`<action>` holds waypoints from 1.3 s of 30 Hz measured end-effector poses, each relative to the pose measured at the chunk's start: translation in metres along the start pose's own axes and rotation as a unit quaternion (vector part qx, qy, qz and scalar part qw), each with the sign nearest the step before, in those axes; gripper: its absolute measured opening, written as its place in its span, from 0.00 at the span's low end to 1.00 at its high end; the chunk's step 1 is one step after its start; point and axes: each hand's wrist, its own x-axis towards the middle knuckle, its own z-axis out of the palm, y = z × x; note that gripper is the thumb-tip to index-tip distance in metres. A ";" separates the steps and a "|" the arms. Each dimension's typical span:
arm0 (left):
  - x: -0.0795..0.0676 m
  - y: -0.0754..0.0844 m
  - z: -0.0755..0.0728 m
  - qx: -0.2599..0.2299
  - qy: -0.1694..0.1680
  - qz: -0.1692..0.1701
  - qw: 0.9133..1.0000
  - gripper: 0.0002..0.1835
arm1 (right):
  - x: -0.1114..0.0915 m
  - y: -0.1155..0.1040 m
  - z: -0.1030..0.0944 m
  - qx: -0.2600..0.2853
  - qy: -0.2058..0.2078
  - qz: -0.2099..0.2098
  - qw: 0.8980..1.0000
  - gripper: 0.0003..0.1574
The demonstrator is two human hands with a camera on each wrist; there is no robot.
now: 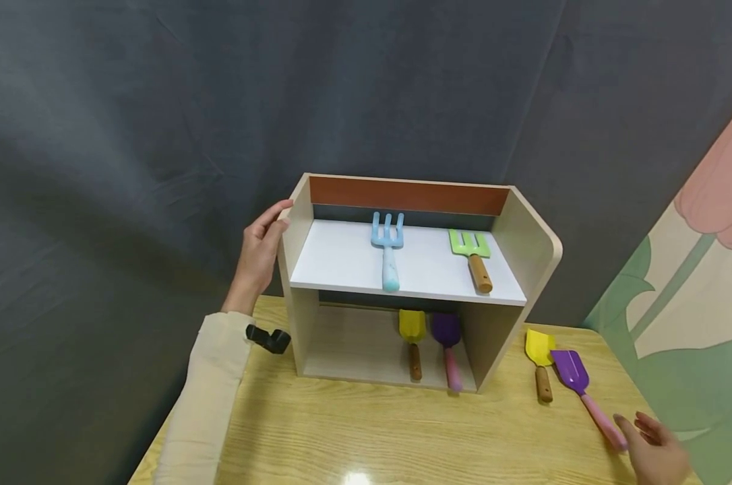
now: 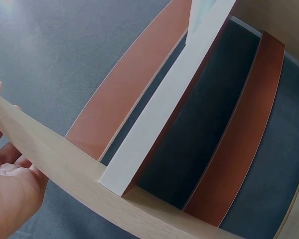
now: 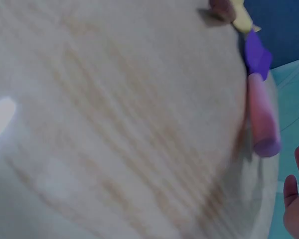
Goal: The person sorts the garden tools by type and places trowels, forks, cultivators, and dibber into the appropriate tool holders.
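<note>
Wood-grain table (image 1: 439, 434), two-tier shelf (image 1: 526, 246) standing on it, purple shovel (image 1: 573, 372) lying to its right, left hand (image 1: 258, 256) pinching the shelf's left side, right hand (image 1: 658, 450), fingers spread, just beside the shovel's pink handle (image 1: 604, 422) (a gap shows between).

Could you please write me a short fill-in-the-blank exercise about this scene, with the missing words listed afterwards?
1. In the head view, the green-headed, brown-handled fork lies to the ____ of the light-blue fork.
2. Of the tools, the one nearest the right hand is a purple-bladed shovel with a ____ handle.
3. The left hand grips the pale wooden shelf unit, whose upper board is ____ in colour.

Missing words: right; pink; white.
</note>
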 end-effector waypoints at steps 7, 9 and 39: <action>0.001 0.000 0.000 0.001 0.000 0.000 1.000 0.22 | 0.004 0.014 0.003 -0.111 -0.025 0.018 0.993 0.54; 0.001 0.000 0.000 -0.002 -0.001 -0.002 1.000 0.22 | 0.004 0.016 0.003 -0.127 -0.037 0.032 0.991 0.56; 0.001 -0.001 -0.001 0.007 0.003 0.009 1.000 0.22 | -0.003 0.025 0.014 -0.122 -0.035 0.041 0.991 0.54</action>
